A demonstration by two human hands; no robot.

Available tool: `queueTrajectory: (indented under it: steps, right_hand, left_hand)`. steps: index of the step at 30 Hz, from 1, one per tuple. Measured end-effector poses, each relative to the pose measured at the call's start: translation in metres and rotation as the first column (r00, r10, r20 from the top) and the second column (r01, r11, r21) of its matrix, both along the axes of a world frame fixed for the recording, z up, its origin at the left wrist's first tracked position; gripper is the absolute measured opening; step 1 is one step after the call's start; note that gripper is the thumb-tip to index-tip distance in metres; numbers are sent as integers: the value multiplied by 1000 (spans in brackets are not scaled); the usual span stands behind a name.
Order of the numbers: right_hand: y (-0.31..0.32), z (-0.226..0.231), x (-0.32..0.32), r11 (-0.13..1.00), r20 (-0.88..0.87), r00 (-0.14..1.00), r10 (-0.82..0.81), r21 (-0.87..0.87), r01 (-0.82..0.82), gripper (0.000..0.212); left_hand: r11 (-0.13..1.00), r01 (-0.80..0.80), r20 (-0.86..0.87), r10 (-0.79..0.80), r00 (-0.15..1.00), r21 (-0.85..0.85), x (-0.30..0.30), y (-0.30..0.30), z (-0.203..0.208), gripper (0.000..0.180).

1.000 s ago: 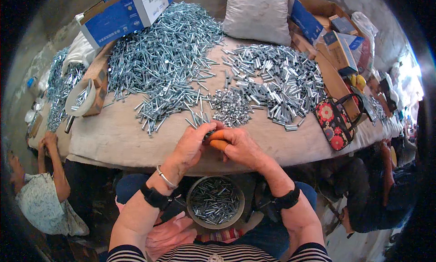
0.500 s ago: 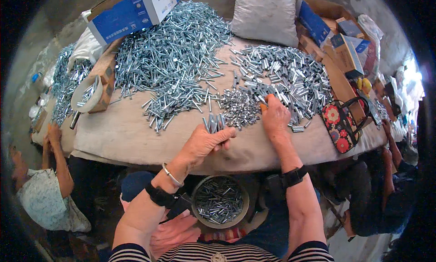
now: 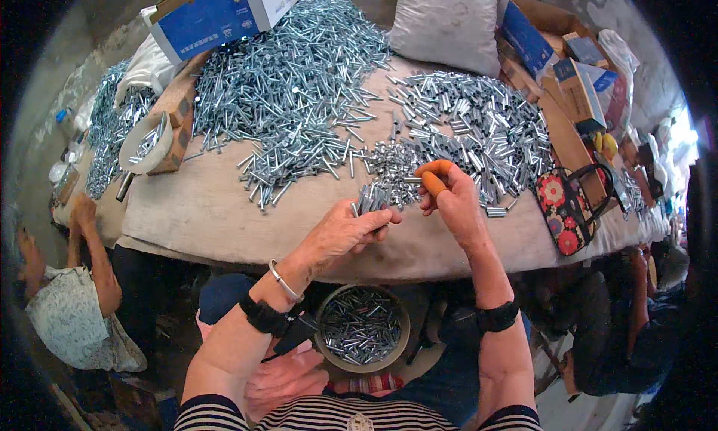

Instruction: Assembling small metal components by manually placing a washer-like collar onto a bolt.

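Observation:
Closed around a bundle of silver metal bolts [image 3: 370, 198], my left hand [image 3: 336, 233] is held over the front of the cloth-covered table [image 3: 202, 225]. My right hand [image 3: 458, 207], with orange covers on its thumb and index finger, pinches a short metal sleeve [image 3: 413, 180] just right of that bundle. Behind the hands lies a small heap of short shiny metal pieces [image 3: 393, 160]. A wide spread of metal sleeves [image 3: 479, 124] reaches back and right from it. The big pile of long bolts [image 3: 292, 79] covers the back left.
Below the table edge, a round basin [image 3: 404, 334] holds metal parts. A flowered bag [image 3: 562, 214] sits at the right edge, near cardboard boxes [image 3: 576, 94]. A white sack [image 3: 445, 27] stands behind, a blue-and-white box [image 3: 217, 23] at back left. People sit at both sides.
My right hand has drawn back from the sleeve heap toward my left hand, a sleeve now showing in its pinch. My left hand has shifted slightly right, its bundle tipped over more.

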State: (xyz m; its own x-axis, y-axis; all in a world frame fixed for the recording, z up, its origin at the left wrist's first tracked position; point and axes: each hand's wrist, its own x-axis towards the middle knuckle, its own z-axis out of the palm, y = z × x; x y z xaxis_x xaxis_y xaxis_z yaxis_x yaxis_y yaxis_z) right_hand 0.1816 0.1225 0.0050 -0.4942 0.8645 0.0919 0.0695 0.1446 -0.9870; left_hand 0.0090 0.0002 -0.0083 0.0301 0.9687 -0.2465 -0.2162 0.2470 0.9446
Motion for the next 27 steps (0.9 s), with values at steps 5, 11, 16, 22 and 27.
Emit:
queueTrajectory:
  steps: [5,11,16,22,27]
  right_hand:
    - [0,2,5,998,27,999,43,38,-44,11]
    - [-8,8,7,980,127,984,128,138,-145,11]
    - [-4,8,13,969,142,975,169,154,-191,9]
    - [-7,14,15,964,203,954,218,108,-244,11]
    - [-6,9,16,965,189,958,218,105,-240,11]
  left_hand:
    - [998,61,-56,-59,997,31,-1,2,-6,25]
    - [994,108,-116,-107,987,10,-3,-1,-6,29]
    - [984,179,-176,-178,968,-9,-6,0,0,27]
    - [978,209,-255,-199,946,12,-9,-3,1,21]
    - [976,219,-282,-209,937,3,-8,-2,3,22]
